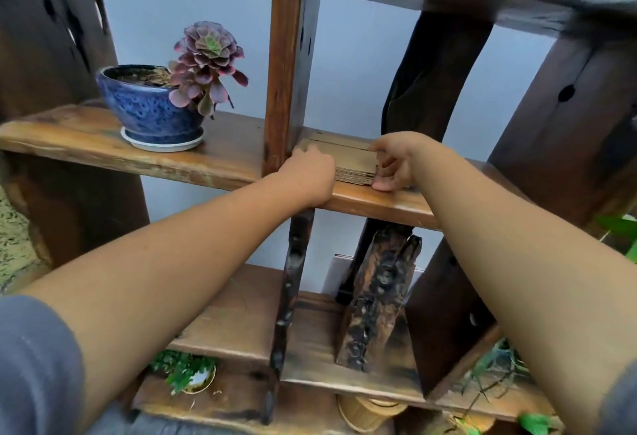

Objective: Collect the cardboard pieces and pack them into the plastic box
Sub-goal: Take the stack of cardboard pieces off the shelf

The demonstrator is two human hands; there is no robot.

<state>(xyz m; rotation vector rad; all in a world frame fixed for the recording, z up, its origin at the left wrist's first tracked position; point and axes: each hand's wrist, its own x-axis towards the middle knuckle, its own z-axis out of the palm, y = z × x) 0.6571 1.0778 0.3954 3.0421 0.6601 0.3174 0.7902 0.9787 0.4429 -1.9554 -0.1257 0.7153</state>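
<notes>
A stack of flat brown cardboard pieces (348,159) lies on the middle board of a dark wooden shelf (379,203), just right of an upright post. My left hand (306,172) rests on the stack's left side, fingers laid over its top. My right hand (396,162) pinches the stack's right edge, with the thumb under it and the fingers on top. The plastic box is not in view.
A blue ceramic pot (151,107) with a purple succulent stands on the same board to the left. The upright post (286,66) stands close beside the stack. Below are a rough wood block (375,300), a white panel, small plants and a woven basket (368,410).
</notes>
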